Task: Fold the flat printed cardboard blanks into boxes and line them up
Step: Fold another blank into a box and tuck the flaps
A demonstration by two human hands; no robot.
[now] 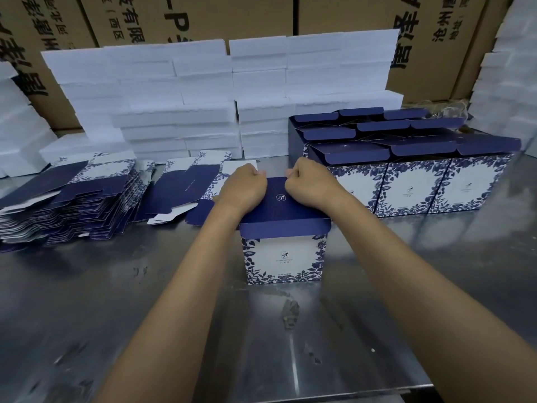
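At the centre of the frame an upright navy and white floral-printed cardboard box (283,251) is stood on the scratched steel table (122,309). Its navy top lid panel (286,203) is pressed down at the far edge by the left hand (243,189) and the right hand (308,184), both with fingers curled tightly; whether the edge is pinched cannot be told. The lid appears to be being creased or tucked. For a clean result, even pressure should be kept along the whole fold, with the walls held square. At middle left the stack of flat printed blanks (66,205) is waiting; at middle right the row of finished boxes (412,175) is lined up, where this one probably belongs.
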